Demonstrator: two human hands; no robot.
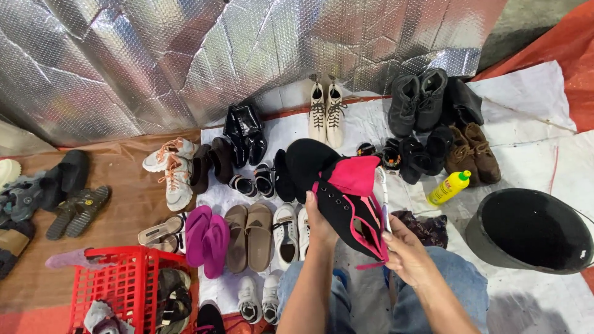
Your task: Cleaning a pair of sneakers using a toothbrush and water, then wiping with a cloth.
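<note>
While the left hand (pixel 320 224) grips a black high-top shoe (pixel 337 185) with a pink lining from below, fingers closed around its side, the right hand (pixel 405 252) pinches a white toothbrush (pixel 382 188) between narrow fingers, the brush head raised against the shoe's pink collar. This shoe is held above the person's knees, in front of the rows of footwear on the floor. On the white sheet (pixel 526 117) the count is as follows: one pair of cream lace-up boots (pixel 326 111) standing at the back, one pair of glossy black boots (pixel 245 131), one pair of dark grey ankle boots (pixel 417 100), one pair of brown lace-up shoes (pixel 473 153), one pair of pink flip-flops (pixel 208 238), one pair of tan slides (pixel 249 235), and one pair of white sneakers (pixel 292 230) just beside the left wrist. One further pair of white sneakers with orange laces (pixel 171 170) lies partly on the brown floor (pixel 124 185). One yellow bottle (pixel 448 187) with a green cap lies on its side near the brown shoes. Two containers are in view: one black bucket (pixel 529 232) at the right, its contents not discernible, and one red basket (pixel 120 284) at the lower left, holding several dark sandals; their number cannot be told. Silver bubble foil (pixel 185 55) covers the wall behind.
</note>
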